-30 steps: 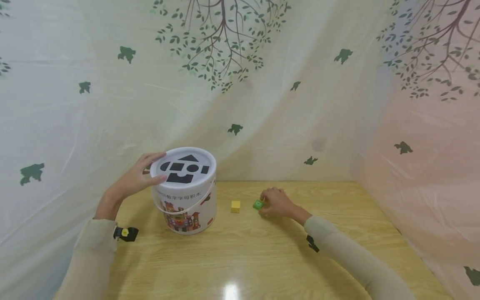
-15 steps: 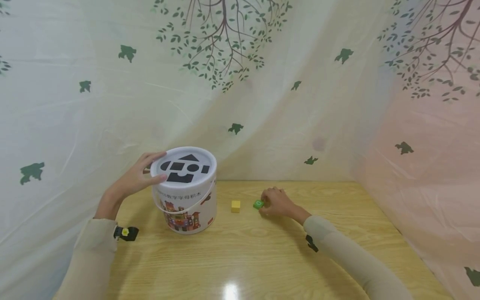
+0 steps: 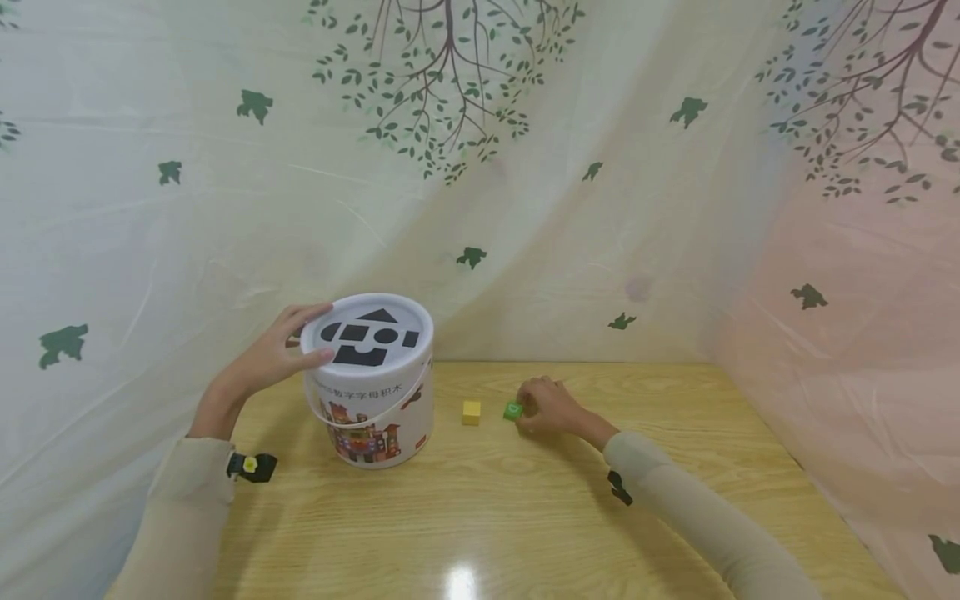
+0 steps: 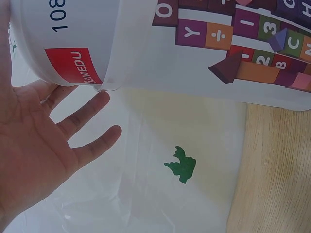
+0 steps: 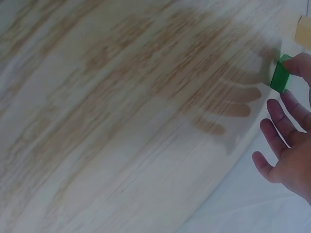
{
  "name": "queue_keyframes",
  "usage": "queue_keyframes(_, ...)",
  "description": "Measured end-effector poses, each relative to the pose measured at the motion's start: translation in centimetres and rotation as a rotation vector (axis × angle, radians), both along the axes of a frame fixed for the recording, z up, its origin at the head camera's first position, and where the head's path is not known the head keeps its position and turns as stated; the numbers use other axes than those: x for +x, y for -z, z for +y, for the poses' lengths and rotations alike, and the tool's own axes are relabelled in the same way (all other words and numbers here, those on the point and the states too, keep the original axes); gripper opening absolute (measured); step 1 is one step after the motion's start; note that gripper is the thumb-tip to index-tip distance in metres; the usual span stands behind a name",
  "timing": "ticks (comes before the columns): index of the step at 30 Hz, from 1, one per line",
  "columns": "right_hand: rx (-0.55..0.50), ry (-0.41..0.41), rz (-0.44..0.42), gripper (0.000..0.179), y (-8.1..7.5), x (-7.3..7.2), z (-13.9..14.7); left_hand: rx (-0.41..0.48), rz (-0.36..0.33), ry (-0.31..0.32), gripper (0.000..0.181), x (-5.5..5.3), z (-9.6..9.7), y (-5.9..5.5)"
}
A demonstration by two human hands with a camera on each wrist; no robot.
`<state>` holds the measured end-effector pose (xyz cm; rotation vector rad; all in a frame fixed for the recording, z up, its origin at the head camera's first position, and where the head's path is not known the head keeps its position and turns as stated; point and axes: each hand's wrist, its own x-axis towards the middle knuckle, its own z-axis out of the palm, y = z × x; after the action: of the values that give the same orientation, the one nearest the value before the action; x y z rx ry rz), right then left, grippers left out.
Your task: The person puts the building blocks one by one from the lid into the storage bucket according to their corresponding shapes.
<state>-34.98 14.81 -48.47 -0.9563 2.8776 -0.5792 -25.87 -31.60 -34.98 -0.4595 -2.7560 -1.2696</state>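
Observation:
My left hand [image 3: 281,354] rests at the left edge of the lid of a white toy-block bucket [image 3: 369,383], thumb and forefinger spread over its rim. In the left wrist view two straight fingers [image 4: 97,145] stand out beside the bucket [image 4: 160,63]. My right hand [image 3: 551,407] pinches a small green letter block [image 3: 513,411] low at the table. From the right wrist view, the thumb lies against one side of the green block [image 5: 280,75] with a fingertip at its end. A yellow block [image 3: 471,413] sits between the green block and the bucket.
The wooden table [image 3: 480,508] ends at the back against a hanging cloth [image 3: 570,250] printed with leaves and branches. The bucket's white handle [image 3: 375,419] hangs down across its front. Black straps with small devices are on both wrists.
My right hand has shifted slightly left with the green block, which has turned a little and sits nearer the yellow block. The left hand and bucket stay still.

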Motion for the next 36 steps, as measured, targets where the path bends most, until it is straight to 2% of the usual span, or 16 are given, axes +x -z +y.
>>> queue_keyframes(10,0.0,-0.043,-0.02,0.028,-0.2,0.2,-0.4,-0.001,0.002,-0.001,0.083,0.0,0.0,0.1)
queue_keyframes(18,-0.005,-0.054,-0.034,0.027,-1.2,0.5,-0.9,-0.014,-0.003,0.0,0.083,-0.1,0.0,0.0)
queue_keyframes(30,0.006,-0.11,0.009,0.028,-2.6,-0.3,-0.9,-0.007,-0.003,0.004,0.082,0.1,0.2,-0.2)
queue_keyframes(36,-0.03,-0.177,0.071,0.026,-3.5,-0.7,-1.2,-0.007,-0.003,0.004,0.082,0.2,0.2,-0.2)
